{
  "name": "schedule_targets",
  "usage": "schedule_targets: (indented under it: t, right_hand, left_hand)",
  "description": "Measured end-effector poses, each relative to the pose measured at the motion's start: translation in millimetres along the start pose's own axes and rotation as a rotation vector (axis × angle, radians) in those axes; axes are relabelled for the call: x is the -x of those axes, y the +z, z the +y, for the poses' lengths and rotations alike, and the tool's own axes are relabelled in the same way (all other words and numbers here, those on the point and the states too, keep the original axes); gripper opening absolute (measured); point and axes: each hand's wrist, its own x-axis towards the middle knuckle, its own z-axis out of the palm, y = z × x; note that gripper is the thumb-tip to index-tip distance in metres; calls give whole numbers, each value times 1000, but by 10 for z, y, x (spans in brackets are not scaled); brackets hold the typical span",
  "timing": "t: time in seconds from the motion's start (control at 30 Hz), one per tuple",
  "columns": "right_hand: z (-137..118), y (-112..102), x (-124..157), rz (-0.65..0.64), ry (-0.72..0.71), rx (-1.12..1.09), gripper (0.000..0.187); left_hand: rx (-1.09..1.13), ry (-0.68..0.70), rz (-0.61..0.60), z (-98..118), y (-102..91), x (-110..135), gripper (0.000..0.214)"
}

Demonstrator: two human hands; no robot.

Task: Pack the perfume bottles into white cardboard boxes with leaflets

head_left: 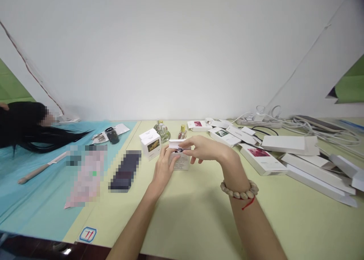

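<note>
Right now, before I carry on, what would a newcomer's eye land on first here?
Probably the hands, left hand and right hand, at the small white box mid-table, with a beaded bracelet on the right wrist. Next, the scattered white cartons over the table's right side, some with printed pictures. Then, at the far left, another person's long black hair over the blue cover.

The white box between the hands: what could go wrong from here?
The flap stands up by the right hand, so it might get creased. A gold-capped bottle stands just behind the white box; a backward push could tip it. The left hand is close to the printed box and might nudge it.
</note>
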Motion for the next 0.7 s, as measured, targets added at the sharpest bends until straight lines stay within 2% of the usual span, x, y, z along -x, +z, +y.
schedule_targets:
  t: [0.23,0.47,0.57,0.7]
  right_hand:
    - [-14,-25,28,12,67,19,41]
    - [-38,-24,73,25,56,131,37]
    - [-41,-30,79,28,34,178,34]
    - [-42,-37,92,-11,48,100,38]
  left_hand:
    - [-98,14,-40,-1,-40,-1,21]
    - [-220,30,-65,3,-31,16,22]
    - [-205,13,-71,3,-14,23,22]
    - [-122,22,-54,1,-4,32,23]
